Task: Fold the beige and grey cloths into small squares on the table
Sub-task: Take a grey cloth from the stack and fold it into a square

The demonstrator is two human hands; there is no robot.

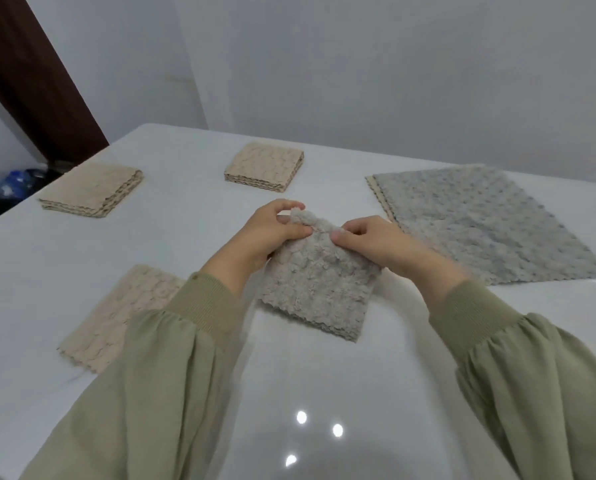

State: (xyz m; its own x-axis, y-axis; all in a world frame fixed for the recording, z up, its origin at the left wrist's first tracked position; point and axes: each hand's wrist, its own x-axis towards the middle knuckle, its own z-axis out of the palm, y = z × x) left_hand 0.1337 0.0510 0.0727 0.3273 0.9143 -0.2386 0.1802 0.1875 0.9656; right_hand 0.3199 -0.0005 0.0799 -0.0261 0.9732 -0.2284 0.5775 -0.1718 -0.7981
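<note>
Grey cloth [319,278] lies on the bench [185,161]. Left hand [272,233] and right hand [369,242] pinch its twelve-o'clock edge. Farther at twelve sits a beige stack [265,168].

Both arms reach forward and angle inward, each in a loose olive-green fabric sleeve with a ribbed cuff: the left sleeve [172,358] and the right sleeve [531,358]. They meet at the far edge of a folded grey-beige fluffy cloth square [317,289]. The left grip [272,233] pinches that edge at its left corner, thumb on top and fingers curled behind. The right grip [369,244] pinches the same edge just beside it, thumb pressed on the upper face and fingers tucked under. The thumbs sit near each other, apart.
</note>
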